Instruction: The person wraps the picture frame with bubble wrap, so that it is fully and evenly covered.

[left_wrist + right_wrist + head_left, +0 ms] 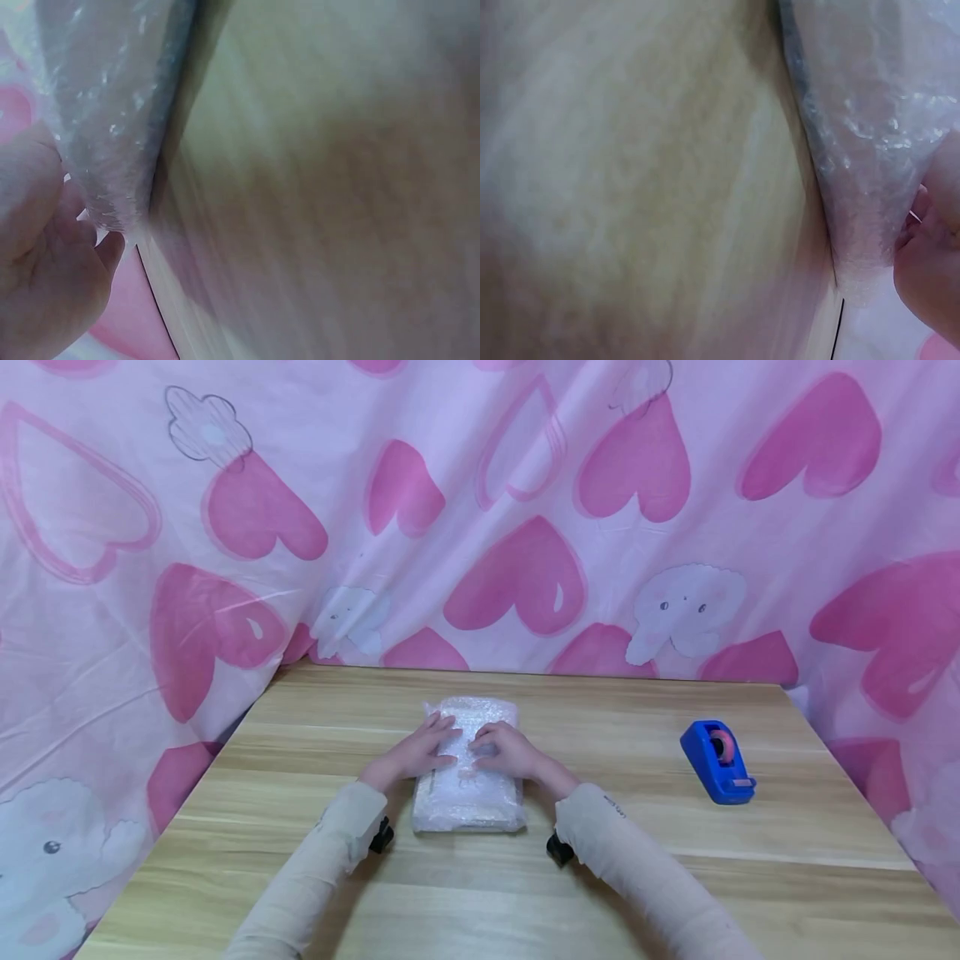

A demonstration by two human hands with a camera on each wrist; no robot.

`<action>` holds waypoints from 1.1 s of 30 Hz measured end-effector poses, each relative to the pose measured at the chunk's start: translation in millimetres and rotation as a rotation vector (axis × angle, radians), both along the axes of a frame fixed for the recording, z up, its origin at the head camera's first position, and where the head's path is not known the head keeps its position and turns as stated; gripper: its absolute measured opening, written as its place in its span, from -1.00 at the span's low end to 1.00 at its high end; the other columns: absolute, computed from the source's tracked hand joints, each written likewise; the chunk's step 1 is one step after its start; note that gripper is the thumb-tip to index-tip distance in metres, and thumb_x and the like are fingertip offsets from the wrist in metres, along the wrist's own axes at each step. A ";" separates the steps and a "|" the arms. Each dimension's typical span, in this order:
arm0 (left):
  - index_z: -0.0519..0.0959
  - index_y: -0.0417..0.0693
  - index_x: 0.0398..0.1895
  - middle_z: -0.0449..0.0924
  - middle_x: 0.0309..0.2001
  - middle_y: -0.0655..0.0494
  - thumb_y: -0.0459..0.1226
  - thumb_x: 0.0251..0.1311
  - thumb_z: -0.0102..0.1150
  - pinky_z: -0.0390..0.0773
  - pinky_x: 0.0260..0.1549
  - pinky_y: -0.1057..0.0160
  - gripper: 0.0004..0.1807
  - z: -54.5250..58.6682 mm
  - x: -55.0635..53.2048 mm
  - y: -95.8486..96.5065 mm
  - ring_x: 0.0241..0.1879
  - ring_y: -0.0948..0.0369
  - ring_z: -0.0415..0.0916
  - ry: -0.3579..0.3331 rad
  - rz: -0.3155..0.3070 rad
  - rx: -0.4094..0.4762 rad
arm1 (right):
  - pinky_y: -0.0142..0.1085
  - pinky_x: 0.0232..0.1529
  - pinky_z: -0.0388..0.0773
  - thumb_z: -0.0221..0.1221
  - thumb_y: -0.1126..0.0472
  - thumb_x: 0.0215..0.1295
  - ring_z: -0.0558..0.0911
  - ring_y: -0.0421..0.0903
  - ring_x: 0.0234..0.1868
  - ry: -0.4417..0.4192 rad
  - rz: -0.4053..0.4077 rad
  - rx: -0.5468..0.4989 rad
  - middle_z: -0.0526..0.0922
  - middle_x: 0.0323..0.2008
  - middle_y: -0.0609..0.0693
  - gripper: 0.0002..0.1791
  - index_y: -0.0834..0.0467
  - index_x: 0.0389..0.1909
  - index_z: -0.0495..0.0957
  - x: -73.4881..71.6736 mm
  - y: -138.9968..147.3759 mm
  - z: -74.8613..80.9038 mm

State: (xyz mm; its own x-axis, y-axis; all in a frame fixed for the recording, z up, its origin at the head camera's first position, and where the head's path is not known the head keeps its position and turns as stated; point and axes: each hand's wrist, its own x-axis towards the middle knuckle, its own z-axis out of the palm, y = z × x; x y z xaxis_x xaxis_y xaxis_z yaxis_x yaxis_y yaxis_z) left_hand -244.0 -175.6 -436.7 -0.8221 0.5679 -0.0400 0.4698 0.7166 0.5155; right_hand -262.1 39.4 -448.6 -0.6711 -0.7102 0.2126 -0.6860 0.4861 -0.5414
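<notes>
A flat rectangular package in clear bubble wrap (pixel 468 806) lies on the wooden table in front of me. My left hand (pixel 420 751) rests on its upper left part, fingers spread and loosely bent. From the other side, my right hand (pixel 514 752) touches the middle of the top, its fingers somewhat bent. In the left wrist view, the wrap (pixel 112 97) shows beside the left hand (pixel 49 247). The right wrist view has the wrapped side (pixel 862 142) next to part of the right hand (pixel 934 247). What lies inside the wrap cannot be made out.
To the right on the wooden table (pixel 615 893) stands a blue tape dispenser (pixel 712 768) with a pink-looking roll in it. A pink curtain with hearts (pixel 517 577) hangs behind the table and along its sides.
</notes>
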 end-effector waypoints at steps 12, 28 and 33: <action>0.29 -0.16 0.25 0.00 0.36 -0.15 -0.15 0.18 0.10 -0.06 0.26 -0.15 -0.42 3.9 -8.6 4.8 0.37 -0.13 -0.25 0.041 0.026 -0.108 | -0.19 0.04 0.34 0.28 0.22 0.05 0.44 -0.03 -0.08 -0.006 -0.021 0.043 0.54 -0.17 0.06 -0.69 0.25 -0.16 0.61 -8.7 -2.7 -0.5; 0.27 -0.13 0.27 0.01 0.36 -0.12 -0.16 0.21 0.06 0.06 0.24 -0.11 -0.44 7.8 -11.2 12.1 0.37 -0.09 -0.21 0.103 0.056 -0.206 | -0.17 0.03 0.35 0.27 0.25 0.05 0.44 0.01 -0.08 0.011 -0.073 0.073 0.55 -0.16 0.09 -0.71 0.26 -0.17 0.62 -12.0 -5.1 3.2; 0.26 -0.19 0.27 -0.01 0.36 -0.16 -0.19 0.21 0.06 -0.04 0.27 -0.12 -0.44 3.5 -13.8 12.9 0.37 -0.12 -0.25 0.080 0.047 -0.125 | -0.13 0.04 0.34 0.27 0.28 0.03 0.46 0.03 -0.09 -0.013 -0.079 0.019 0.56 -0.19 0.11 -0.71 0.29 -0.18 0.61 -13.1 -1.7 1.2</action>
State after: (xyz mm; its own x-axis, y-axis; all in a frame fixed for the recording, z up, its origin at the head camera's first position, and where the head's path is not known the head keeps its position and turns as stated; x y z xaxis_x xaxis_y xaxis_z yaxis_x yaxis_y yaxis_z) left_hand -257.7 -162.6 -433.2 -0.8508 0.5238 -0.0409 0.4708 0.7946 0.3834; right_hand -275.2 37.8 -447.4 -0.7280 -0.6586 0.1902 -0.6377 0.5488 -0.5405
